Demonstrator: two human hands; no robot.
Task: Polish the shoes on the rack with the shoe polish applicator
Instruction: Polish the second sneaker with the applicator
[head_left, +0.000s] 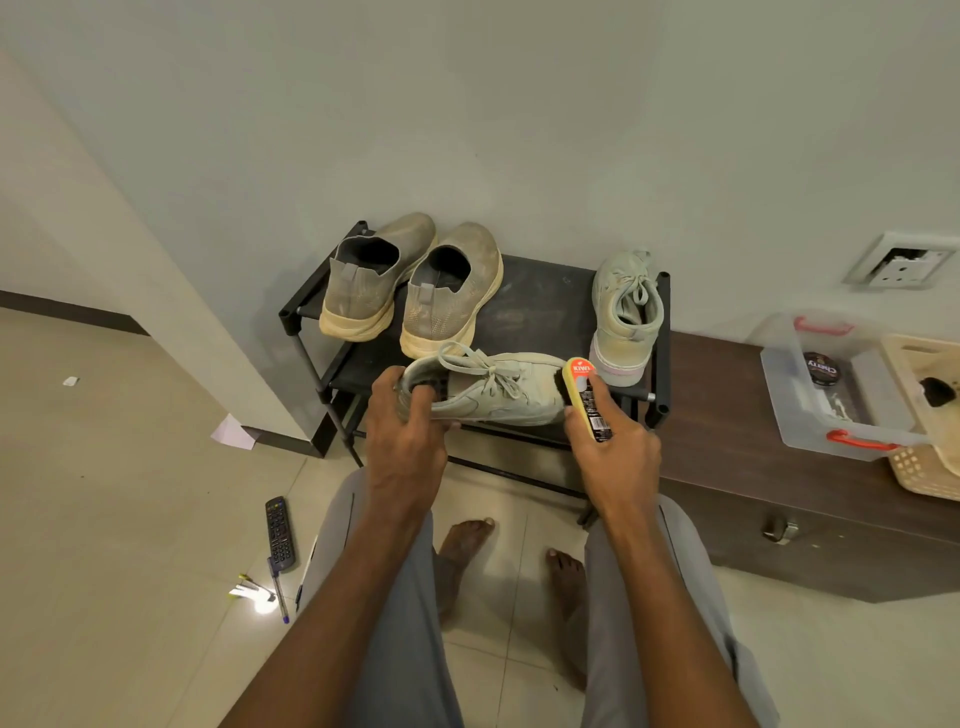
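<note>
**Sneaker held at the rack, applicator at its toe**

Pale walls meet in a corner above a tiled floor (130, 493), and a low black shoe rack (535, 306) stands against the wall. On its top shelf sit a pair of worn beige slip-on shoes (410, 280), heels toward the camera, and at the right end a single pale green lace-up sneaker (626, 317) with its heel toward the camera.

In front of the rack the left hand (405, 436) grips a matching pale green sneaker (488, 392) by the heel, fingers curled into its opening and thumb under the sole; the shoe lies on its side, toe pointing right. The right hand (615, 452) is wrapped around a shoe polish applicator (587, 395), a bottle with a red label and yellow sponge head, whose tip touches the toe of the held sneaker.

To the right stands a dark wooden cabinet (753, 467) carrying a clear plastic box (831, 384) with red handles, a round tin (821, 369) inside it, and a cream basket (930, 415) just beside it. On the floor to the left lie a remote control (280, 532), a pen (278, 592) and scraps of paper (234, 431). Bare feet (467, 540) and grey trousers show below.
</note>
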